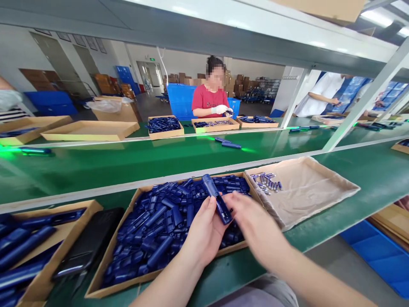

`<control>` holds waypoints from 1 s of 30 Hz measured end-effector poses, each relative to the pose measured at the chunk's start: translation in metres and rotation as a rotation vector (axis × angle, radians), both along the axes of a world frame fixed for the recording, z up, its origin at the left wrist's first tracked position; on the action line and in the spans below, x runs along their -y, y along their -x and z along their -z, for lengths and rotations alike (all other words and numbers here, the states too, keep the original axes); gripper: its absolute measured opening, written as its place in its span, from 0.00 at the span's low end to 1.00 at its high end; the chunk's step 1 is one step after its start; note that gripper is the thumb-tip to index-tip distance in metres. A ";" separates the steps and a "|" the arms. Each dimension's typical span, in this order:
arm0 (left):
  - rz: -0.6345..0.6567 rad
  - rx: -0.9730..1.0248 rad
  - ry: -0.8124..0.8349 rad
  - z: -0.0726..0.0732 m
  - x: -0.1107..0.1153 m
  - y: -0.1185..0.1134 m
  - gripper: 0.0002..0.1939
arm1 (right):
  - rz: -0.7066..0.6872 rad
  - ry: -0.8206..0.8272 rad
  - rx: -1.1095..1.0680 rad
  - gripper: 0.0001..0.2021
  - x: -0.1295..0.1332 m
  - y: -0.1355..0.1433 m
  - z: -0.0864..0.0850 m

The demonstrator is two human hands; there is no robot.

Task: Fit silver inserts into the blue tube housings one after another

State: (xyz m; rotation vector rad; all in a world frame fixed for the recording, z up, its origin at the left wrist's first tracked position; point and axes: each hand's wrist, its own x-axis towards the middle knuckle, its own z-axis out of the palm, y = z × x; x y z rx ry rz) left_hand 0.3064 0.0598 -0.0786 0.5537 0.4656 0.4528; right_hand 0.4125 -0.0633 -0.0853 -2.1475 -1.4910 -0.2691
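My left hand [206, 232] is closed around a dark blue tubular plastic housing [214, 194], held at a slant with its far end pointing up and away. An opening shows along its near part. Against the right side of that housing is my right hand [252, 221], fingers bent and blurred, so whether they grip anything is hidden. Below both hands sits a cardboard tray [107, 260] heaped with similar blue plastic parts [159, 226]. To its right, a cloth-lined tray [316, 192] contains several small silver-and-blue cylinders that look like batteries [266, 183].
At the left lie a black phone-like device [91, 238] and another tray [73, 238] of blue housings. Beyond a pale rail, a green conveyor [153, 157] carries blue housings [230, 145]. Across it, a person in red [204, 100] works behind trays. A white post [361, 98] rises at the right.
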 end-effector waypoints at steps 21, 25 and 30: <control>0.409 -0.065 -0.039 -0.003 0.000 0.010 0.26 | -0.521 -0.173 0.024 0.09 0.008 -0.006 -0.035; 0.439 -0.112 -0.020 0.000 0.000 0.010 0.26 | -0.464 -0.166 0.179 0.11 0.002 0.001 -0.026; 0.435 -0.162 0.060 -0.002 0.001 0.010 0.20 | -0.427 -0.209 0.161 0.14 0.011 0.013 -0.015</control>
